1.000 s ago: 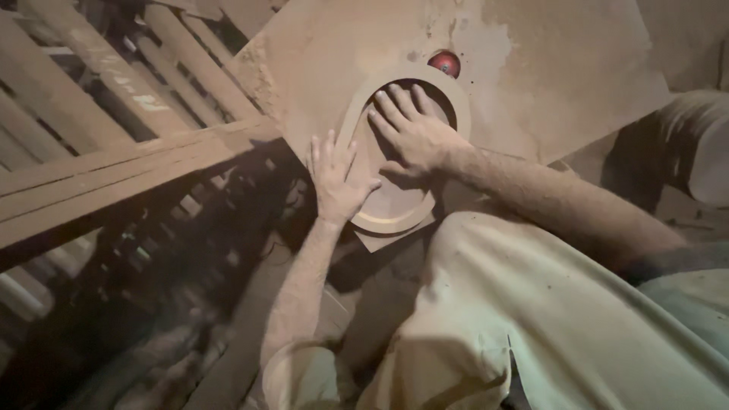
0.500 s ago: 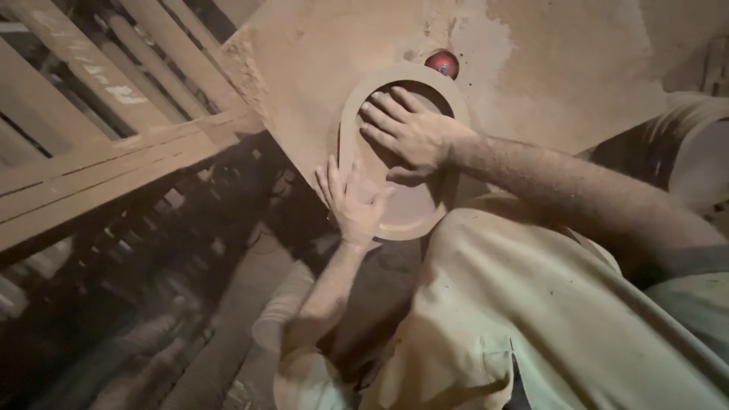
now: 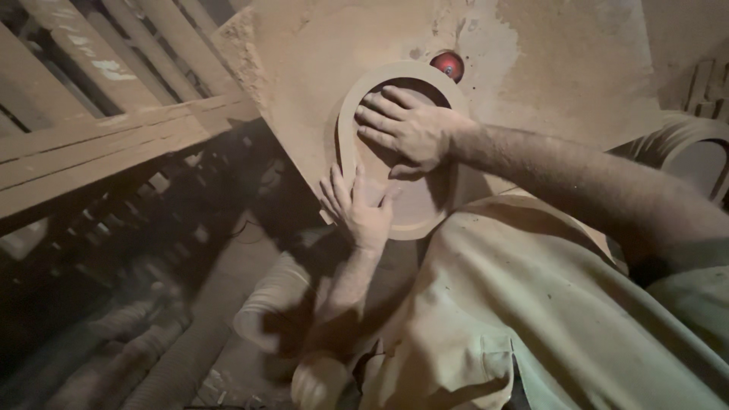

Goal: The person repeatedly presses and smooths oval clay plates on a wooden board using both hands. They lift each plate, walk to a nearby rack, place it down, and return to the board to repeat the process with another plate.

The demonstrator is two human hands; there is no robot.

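Here, both hands lie flat and spread on an oval wooden ring point(image 3: 345, 125) that rests on a dust-coated tabletop point(image 3: 547, 68); the right hand point(image 3: 406, 129) is pressed palm-down across the ring's opening, fingers splayed and pointing left, gripping nothing; the left hand point(image 3: 361, 209) is also flat with fingers wide, set on the ring's lower left edge near the tabletop's corner, its fingertips just below the right hand; neither hand closes around anything. A small red round part point(image 3: 448, 66) shows just beyond the ring's far rim, touching or nearly touching it; which, I cannot tell. At the right edge, another ring-shaped piece point(image 3: 683, 137) lies partly out of view, well apart from the hands. To the left, pale wooden slats point(image 3: 114, 144) run diagonally beside the tabletop; below them a ribbed hose point(image 3: 163, 364) lies on the dim floor. The person's pale green shirt point(image 3: 531, 319) fills the lower right.
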